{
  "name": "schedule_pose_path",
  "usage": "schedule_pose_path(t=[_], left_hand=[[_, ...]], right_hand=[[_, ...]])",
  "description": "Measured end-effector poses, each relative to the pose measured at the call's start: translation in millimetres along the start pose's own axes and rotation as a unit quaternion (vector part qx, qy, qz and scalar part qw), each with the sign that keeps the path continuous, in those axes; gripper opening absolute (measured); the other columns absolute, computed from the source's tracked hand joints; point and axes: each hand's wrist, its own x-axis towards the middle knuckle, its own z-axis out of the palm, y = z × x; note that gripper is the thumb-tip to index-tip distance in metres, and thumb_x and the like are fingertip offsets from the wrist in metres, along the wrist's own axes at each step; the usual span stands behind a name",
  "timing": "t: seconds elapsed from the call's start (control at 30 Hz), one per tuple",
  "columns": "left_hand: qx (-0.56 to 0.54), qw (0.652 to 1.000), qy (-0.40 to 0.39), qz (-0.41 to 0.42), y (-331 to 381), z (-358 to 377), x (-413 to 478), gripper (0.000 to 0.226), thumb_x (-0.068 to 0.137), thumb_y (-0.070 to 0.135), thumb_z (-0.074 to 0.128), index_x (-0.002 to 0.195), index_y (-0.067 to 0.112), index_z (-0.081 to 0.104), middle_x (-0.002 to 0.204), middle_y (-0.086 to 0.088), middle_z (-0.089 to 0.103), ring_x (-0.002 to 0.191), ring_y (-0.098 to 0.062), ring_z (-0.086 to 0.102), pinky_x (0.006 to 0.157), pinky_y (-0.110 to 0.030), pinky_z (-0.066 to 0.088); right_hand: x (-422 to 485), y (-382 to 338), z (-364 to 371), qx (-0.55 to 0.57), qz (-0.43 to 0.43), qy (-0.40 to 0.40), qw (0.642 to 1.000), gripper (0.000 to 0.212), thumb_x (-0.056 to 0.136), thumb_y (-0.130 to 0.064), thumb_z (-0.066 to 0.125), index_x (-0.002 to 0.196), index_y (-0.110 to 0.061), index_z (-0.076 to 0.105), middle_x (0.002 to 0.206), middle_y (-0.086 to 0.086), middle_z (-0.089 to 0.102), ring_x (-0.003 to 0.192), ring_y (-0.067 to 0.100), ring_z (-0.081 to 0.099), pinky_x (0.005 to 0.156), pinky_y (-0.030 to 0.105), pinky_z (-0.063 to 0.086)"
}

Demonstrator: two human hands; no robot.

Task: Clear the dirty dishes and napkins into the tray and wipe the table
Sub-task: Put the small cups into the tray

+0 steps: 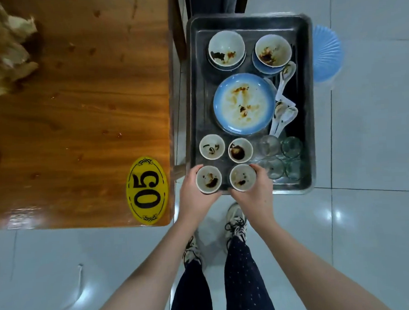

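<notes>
A dark metal tray stands to the right of the wooden table. At the tray's near edge my left hand grips a small stained sauce cup, and my right hand grips another small stained cup beside it. Two more small cups sit just beyond. A blue plate, two dirty bowls, white spoons and several glasses fill the tray. Crumpled napkins lie at the table's far left.
A yellow oval "05" sign is stuck on the table's near right corner. Small stains dot the tabletop. A blue plastic stool stands right of the tray on the pale tiled floor. My legs and shoes are below.
</notes>
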Motion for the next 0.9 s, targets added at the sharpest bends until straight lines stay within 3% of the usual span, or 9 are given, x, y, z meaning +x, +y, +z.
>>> schedule_pose_path(t=[0.2,0.4,0.53,0.67,0.9], left_hand=[[0.002,1.0,0.0,-0.004,-8,13,12,0.076,0.056,0.021,0.092,0.119,0.031,0.05,0.114,0.015,0.058,0.104,-0.001,0.052,0.076,-0.001,0.037],[0.012,1.0,0.007,-0.002,-11,20,25,0.077,0.057,0.018,0.09,0.122,0.027,0.05,0.116,0.01,0.057,0.107,-0.008,0.054,0.082,-0.017,0.043],[0.011,1.0,0.009,-0.004,-15,22,28,0.072,0.061,0.015,0.087,0.12,0.029,0.049,0.11,0.016,0.055,0.104,-0.006,0.054,0.075,-0.007,0.039],[0.001,1.0,0.007,-0.006,-15,23,29,0.072,0.061,0.015,0.087,0.121,0.027,0.049,0.111,0.014,0.056,0.103,-0.005,0.055,0.074,-0.008,0.04],[-0.001,1.0,-0.01,0.001,-16,18,26,0.087,0.055,0.023,0.092,0.125,0.03,0.04,0.11,0.024,0.053,0.098,0.004,0.054,0.071,-0.002,0.04]], right_hand=[[1,2,13,0.016,0.005,0.015,1.0,0.077,0.063,-0.02,0.083,0.13,-0.017,0.047,0.119,-0.006,0.052,0.112,0.014,0.041,0.09,0.022,0.033],[4,1,22,0.014,0.008,0.011,1.0,0.079,0.064,-0.016,0.084,0.132,-0.018,0.044,0.122,-0.007,0.051,0.115,0.013,0.039,0.091,0.017,0.028],[7,4,22,0.013,0.014,-0.006,1.0,0.081,0.066,-0.013,0.083,0.136,-0.017,0.042,0.126,-0.005,0.051,0.118,0.014,0.04,0.096,0.022,0.033],[10,6,22,0.014,0.016,-0.01,1.0,0.081,0.066,-0.012,0.082,0.137,-0.016,0.041,0.13,-0.003,0.051,0.12,0.017,0.04,0.099,0.024,0.033],[8,4,24,0.004,0.013,-0.01,1.0,0.086,0.065,-0.012,0.084,0.139,-0.015,0.04,0.132,-0.002,0.05,0.122,0.018,0.038,0.101,0.025,0.032]])
